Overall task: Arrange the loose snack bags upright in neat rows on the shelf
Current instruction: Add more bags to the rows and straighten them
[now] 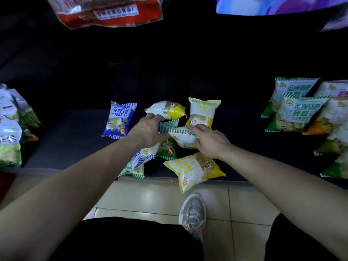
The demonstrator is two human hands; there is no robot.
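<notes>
Left hand (148,129) and right hand (210,141) grip a green-striped bag (185,138) on shelf (75,140).

One wide-angle camera on the person's head looks forward and steeply down, close over the dark shelf (75,140), with its loose snack bags (195,168) mid-frame and the tiled floor (146,198) along the bottom edge.

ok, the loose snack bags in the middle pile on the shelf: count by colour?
yellow bags: 3
blue bags: 2
green bags: 3 (they overlap under the hands, so least certain)
Total: 8
</notes>
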